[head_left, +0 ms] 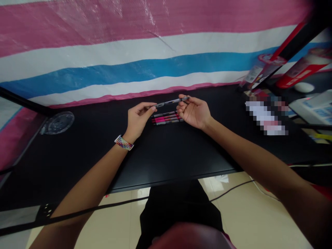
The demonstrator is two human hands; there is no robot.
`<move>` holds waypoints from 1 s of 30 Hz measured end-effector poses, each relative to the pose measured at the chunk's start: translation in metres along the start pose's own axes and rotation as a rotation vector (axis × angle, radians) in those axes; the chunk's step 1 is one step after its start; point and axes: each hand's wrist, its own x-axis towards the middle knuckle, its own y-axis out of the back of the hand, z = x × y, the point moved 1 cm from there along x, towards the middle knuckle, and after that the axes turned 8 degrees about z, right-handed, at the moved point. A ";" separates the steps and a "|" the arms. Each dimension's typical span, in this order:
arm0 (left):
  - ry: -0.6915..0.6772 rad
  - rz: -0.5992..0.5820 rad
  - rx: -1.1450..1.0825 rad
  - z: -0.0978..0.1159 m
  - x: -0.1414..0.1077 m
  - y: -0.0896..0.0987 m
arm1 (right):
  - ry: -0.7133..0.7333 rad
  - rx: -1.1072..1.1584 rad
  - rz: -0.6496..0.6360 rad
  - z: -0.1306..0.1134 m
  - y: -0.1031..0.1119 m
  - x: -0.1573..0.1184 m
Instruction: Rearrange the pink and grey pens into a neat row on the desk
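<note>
A slim pen (169,102) with a clear and dark barrel is stretched between my two hands, just above the black table (145,152). My left hand (138,118) pinches one end between thumb and fingers; a colourful woven band circles that wrist. At the other end, my right hand (195,112) grips the pen's tip with thumb and forefinger, its palm turned up. Below the held pen, several pens (167,119), some pink and some grey-black, lie side by side on the table. My right fingers partly hide their right ends.
At the left lies a clear plastic lid (57,122). On the right stand a clear cup (255,72) and a red cup (302,72), with a white mouse (304,87) and a blurred-out packet (267,116) nearby. A striped sheet (129,72) hangs behind; a black cable (116,203) crosses below the table edge.
</note>
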 end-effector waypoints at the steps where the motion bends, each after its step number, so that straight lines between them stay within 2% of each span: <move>1: 0.003 0.004 0.007 0.000 0.000 0.000 | 0.015 -0.026 0.000 0.000 -0.001 -0.001; 7: 0.009 0.018 0.053 0.000 0.001 0.001 | 0.091 -0.193 0.042 0.000 -0.001 -0.001; 22: 0.005 0.005 0.052 0.000 0.000 0.001 | 0.073 -0.133 0.042 0.004 -0.002 0.001; 25: 0.004 0.038 0.090 0.001 0.002 0.002 | 0.174 -0.305 0.020 0.000 0.002 0.002; 30: 0.001 0.024 0.170 -0.001 0.004 0.005 | 0.544 -0.783 0.075 -0.004 0.014 0.007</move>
